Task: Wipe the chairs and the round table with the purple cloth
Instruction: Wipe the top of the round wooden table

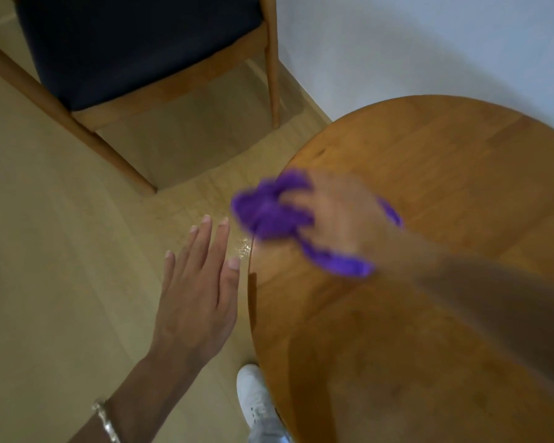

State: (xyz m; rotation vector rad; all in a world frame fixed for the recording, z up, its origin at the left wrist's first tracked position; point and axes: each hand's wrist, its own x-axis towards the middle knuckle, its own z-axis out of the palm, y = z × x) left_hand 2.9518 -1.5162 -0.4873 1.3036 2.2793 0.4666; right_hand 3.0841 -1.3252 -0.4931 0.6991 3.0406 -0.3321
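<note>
Your left hand (195, 302) is nearest you, over the floor (45, 251). Its fingers (205, 241) are straight and close together and grip nothing. Its thumb side lies just beside the rim of the round tabletop (429, 330), with no contact visible. Keep it out of the wiping path.

Beyond those fingers and to their right, your right hand (336, 215) bears on the purple cloth (269, 215) near the tabletop's left edge. The cloth is bunched ahead of the fingertips and appears to overhang the rim, with a tail under the palm. Blur hides whether the right fingers curl round the cloth or lie flat on it, so this cannot be told.

The step in hand is judged to be the tabletop. Spread the cloth flatter under the fingers, press evenly, and work in overlapping passes from this edge toward the far side.

Far beyond the fingertips stands a chair (125, 49) with a dark seat, well apart from the cloth.
</note>
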